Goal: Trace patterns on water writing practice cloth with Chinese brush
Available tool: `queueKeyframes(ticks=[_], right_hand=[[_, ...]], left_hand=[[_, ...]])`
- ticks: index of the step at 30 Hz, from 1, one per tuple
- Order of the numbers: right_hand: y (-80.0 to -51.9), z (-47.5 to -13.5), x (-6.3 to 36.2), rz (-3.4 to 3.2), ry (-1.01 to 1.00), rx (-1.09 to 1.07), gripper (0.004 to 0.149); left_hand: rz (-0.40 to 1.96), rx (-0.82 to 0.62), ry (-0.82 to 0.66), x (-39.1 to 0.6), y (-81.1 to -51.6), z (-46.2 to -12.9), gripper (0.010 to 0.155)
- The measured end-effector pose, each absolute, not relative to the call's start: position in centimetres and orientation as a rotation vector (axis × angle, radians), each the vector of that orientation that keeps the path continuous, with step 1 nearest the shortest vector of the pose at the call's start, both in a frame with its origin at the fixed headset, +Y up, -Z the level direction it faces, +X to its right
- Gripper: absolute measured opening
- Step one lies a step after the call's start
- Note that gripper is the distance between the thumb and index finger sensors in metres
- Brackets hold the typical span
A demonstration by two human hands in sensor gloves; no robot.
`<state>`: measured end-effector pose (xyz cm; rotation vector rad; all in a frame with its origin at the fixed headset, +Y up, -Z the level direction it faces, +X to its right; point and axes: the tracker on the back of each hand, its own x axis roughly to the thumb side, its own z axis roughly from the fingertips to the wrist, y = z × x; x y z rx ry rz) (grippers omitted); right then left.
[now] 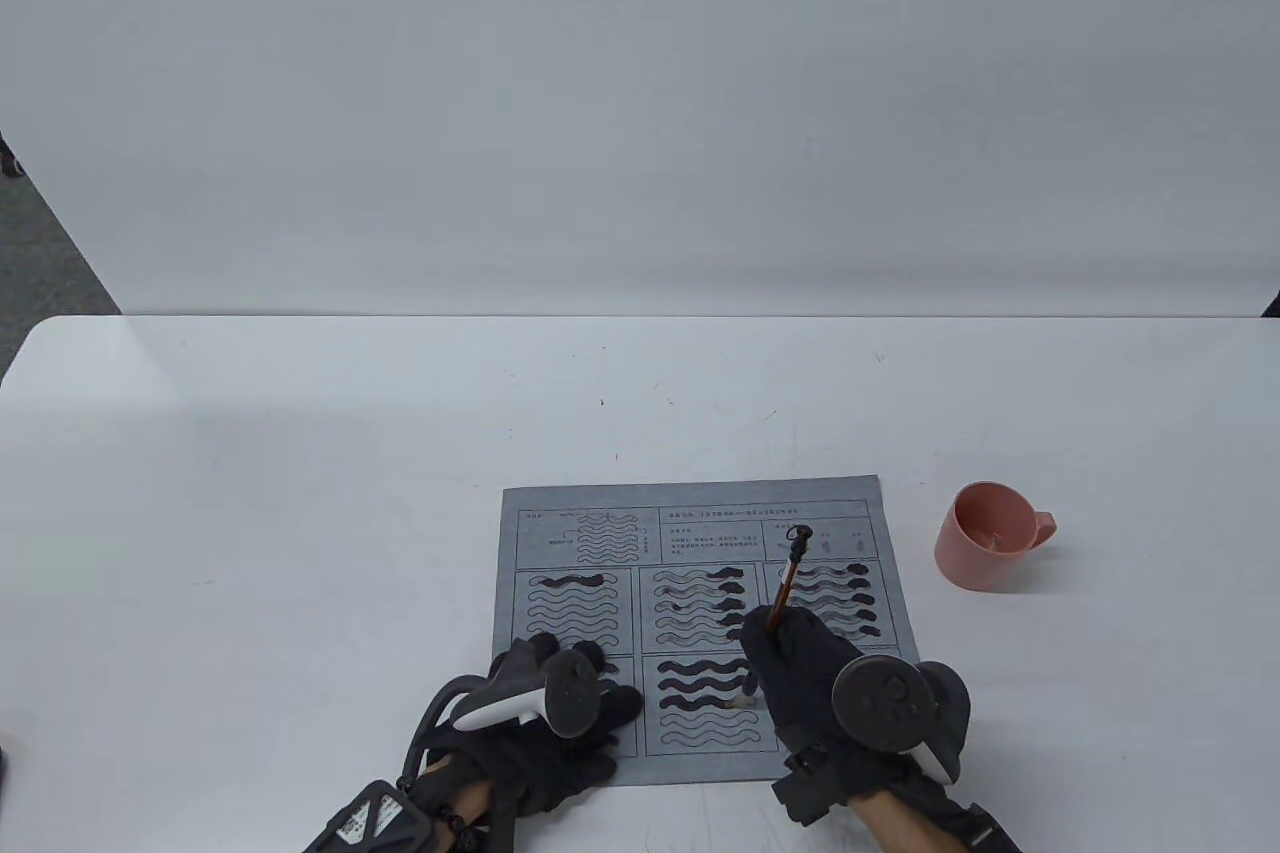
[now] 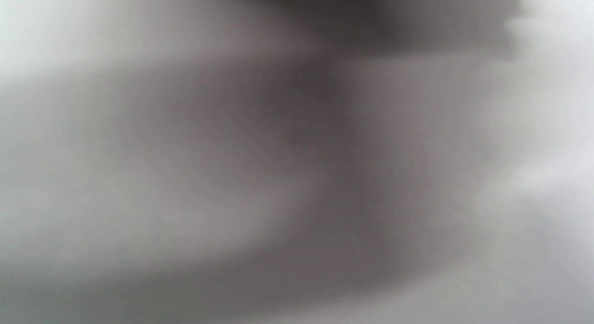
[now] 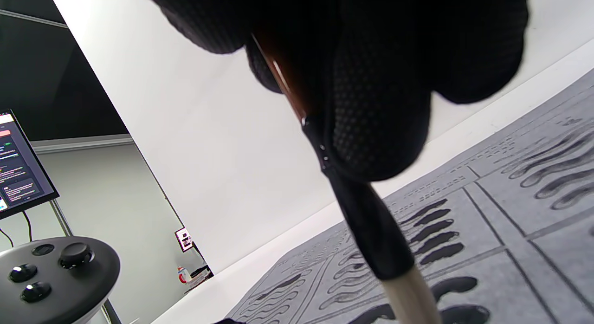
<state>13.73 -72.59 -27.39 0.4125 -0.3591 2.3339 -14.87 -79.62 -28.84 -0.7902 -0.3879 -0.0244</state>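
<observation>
The grey practice cloth lies flat on the white table, low and a little right of centre in the table view; it is printed with boxed panels of wavy outlines, and several waves are filled in dark, most of them in the right-hand panels and in the top rows of the lower middle panel. The brush stands over the cloth, its reddish-brown shaft leaning up toward the top of the frame with a small dark loop at its end; its pale tuft meets the cloth at the right end of the lower middle panel, beside a partly filled wave. The right hand has its gloved fingers curled round the shaft, a round dark tracker on its back; in the right wrist view the fingers close on the brush just above its black ferrule, with the cloth running across the lower right. The left hand rests on the cloth's lower left corner, fingers spread fairly flat and gripping nothing; its own wrist view is only a grey blur. A pink cup stands on the table to the right of the cloth, well apart from it; a screen shows at the left edge of the right wrist view.
</observation>
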Motion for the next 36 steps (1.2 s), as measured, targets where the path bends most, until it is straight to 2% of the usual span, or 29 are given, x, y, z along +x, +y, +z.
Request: queueKeyframes(ticks=[36], right_hand=[[-72.31,-27.48,14.19,2.378,-0.396,0.389,0.038]], left_hand=[[-0.025,-0.79,-0.388,-14.85,-79.62,-28.85,0.069]])
